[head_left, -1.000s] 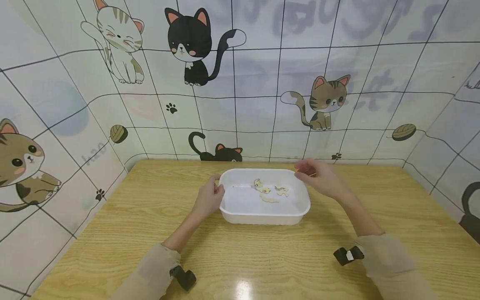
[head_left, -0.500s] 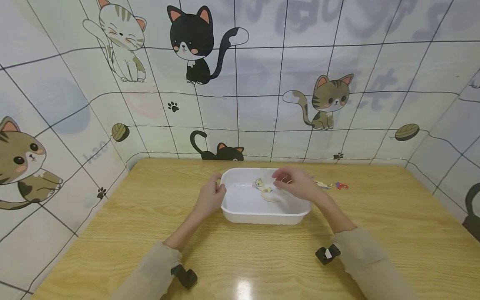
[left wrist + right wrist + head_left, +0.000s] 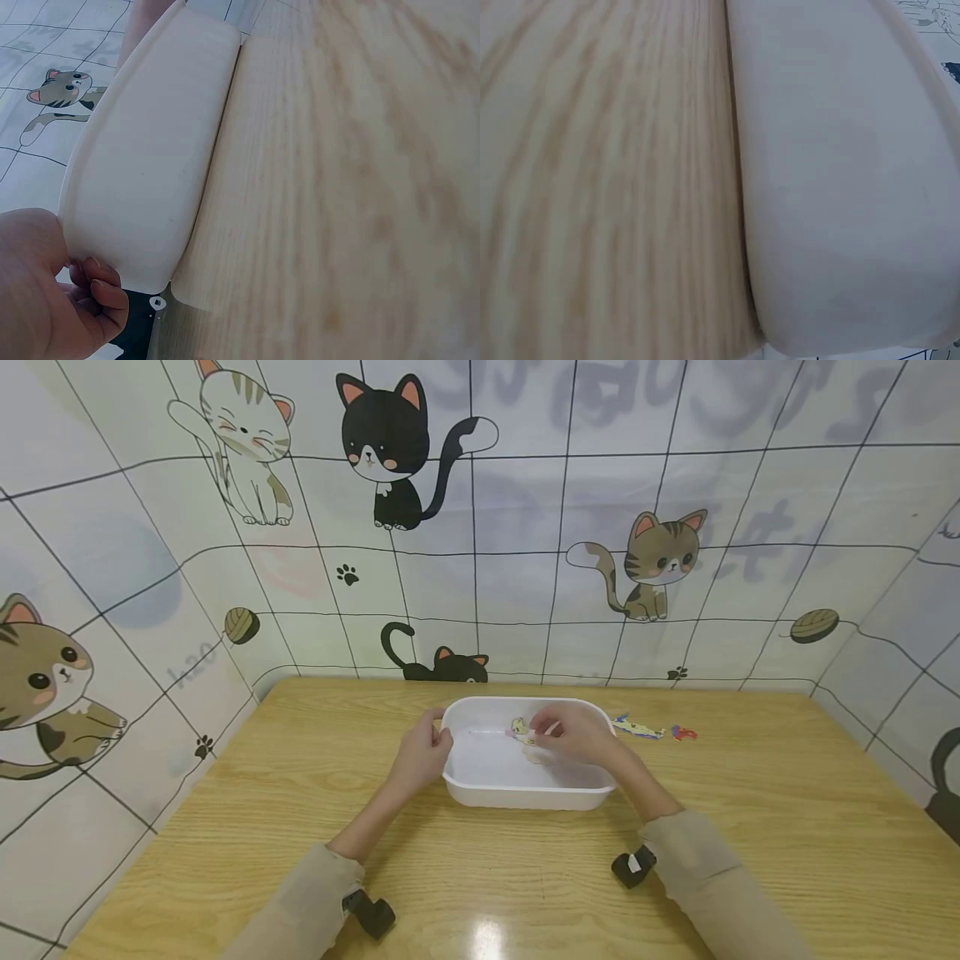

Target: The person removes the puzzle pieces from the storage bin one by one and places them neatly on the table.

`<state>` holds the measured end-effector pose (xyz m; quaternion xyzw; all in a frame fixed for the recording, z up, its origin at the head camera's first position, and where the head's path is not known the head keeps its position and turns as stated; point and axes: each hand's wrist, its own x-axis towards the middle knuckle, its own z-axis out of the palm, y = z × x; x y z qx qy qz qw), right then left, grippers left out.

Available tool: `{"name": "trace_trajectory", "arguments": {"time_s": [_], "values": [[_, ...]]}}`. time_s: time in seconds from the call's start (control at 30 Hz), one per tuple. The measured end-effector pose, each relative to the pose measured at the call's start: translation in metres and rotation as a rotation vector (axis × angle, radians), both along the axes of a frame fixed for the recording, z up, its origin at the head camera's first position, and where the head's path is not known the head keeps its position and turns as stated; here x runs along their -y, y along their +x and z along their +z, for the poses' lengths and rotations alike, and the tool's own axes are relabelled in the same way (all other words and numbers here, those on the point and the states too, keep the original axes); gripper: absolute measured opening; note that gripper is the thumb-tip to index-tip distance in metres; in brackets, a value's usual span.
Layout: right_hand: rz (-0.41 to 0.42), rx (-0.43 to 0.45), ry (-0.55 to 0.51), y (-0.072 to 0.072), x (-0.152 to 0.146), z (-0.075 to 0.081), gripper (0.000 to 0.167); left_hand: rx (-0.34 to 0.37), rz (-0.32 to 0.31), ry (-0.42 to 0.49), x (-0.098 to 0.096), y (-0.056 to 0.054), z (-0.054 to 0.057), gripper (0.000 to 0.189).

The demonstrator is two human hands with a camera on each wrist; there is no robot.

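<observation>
A white plastic tub [image 3: 525, 797] stands on the wooden table. At its left end my left hand [image 3: 422, 750] grips the rim, thumb over the edge; in the left wrist view that hand [image 3: 71, 289] has curled fingers against the outer wall. My right hand [image 3: 576, 733] reaches down inside the tub, fingers bent. Its fingertips are right at a small pale-yellow flat cutout [image 3: 519, 727], and I cannot tell whether they pinch it. Under the hand lies another pale flat piece [image 3: 536, 754], partly covered. The right wrist view shows the tub's outer wall [image 3: 847, 172], with the hand hidden.
On the table right of the tub lie a long blue-and-yellow flat piece [image 3: 639, 727] and a small red one [image 3: 683, 733]. A cat-printed cloth wall [image 3: 517, 610] rises behind the table's back edge. Wood surface [image 3: 480, 868] extends in front of the tub.
My right hand has moved left from over the tub's right rim and down into it, uncovering the blue-and-yellow and red pieces on the table. My left hand keeps holding the rim.
</observation>
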<state>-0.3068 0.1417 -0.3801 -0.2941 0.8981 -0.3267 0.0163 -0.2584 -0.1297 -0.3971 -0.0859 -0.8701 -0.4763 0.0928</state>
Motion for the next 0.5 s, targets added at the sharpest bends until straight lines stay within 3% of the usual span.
{"name": "trace_trajectory", "arguments": {"time_s": [0.13, 0.33, 0.5], "values": [[-0.027, 0.025, 0.041, 0.0002, -0.0004, 0.0003, 0.020, 0.012, 0.003, -0.004, -0.0011, -0.0001, 0.0007, 0.041], [0.001, 0.047, 0.063, -0.0018, -0.0014, -0.0027, 0.028, 0.018, 0.005, 0.003, -0.0018, 0.0008, 0.0017, 0.041], [-0.001, 0.053, 0.091, -0.0021, -0.0006, -0.0053, 0.025, 0.024, 0.003, 0.012, -0.0012, 0.0015, 0.0015, 0.041]]}}
